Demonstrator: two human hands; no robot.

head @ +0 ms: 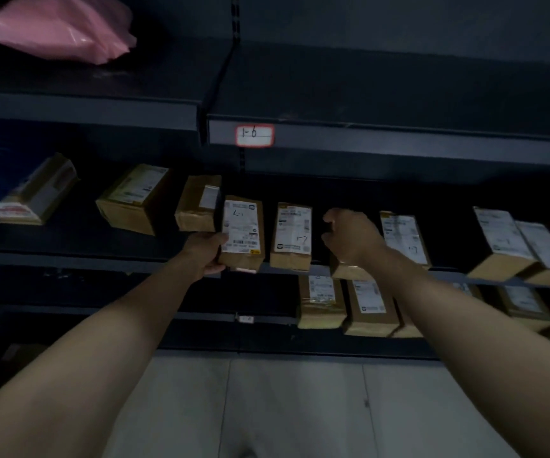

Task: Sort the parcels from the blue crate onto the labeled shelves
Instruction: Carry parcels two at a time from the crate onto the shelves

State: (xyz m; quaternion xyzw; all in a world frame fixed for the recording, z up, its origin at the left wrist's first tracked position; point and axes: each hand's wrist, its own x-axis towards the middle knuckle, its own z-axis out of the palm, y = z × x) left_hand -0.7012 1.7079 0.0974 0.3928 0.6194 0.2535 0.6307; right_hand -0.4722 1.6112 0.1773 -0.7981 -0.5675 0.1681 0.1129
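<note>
Left grip (208, 251) is clamped on a brown parcel (242, 234), fingers curled round its left side and under it. It holds the parcel at the front edge of the middle shelf (68, 256). Right grip (349, 239) hangs further right with its fingers curled, above a second box (349, 272) that is mostly hidden beneath the wrist. Whether it actually holds that box I cannot tell.

Dark metal shelving fills a dim room, with a pale tiled floor (267, 408) below. Brown cardboard boxes lie in a row along the middle shelf, left and right of both grips, their white labels facing up. More boxes (321, 300) sit on the lower shelf (200, 316) to the right. A pink plastic bag (55, 28) lies on the top shelf at far left.

On the front edge of the upper shelf (399, 140), a red-bordered tag (254, 136) reads "1-6". The neighbouring parcel (291, 236), just right of the held one, bears a handwritten "1-7". The held parcel's label shows a barcode and a handwritten mark I cannot read with certainty. A small tag (245, 319) on the lower shelf's edge is too small to read, and the printed text on every label is blurred.
</note>
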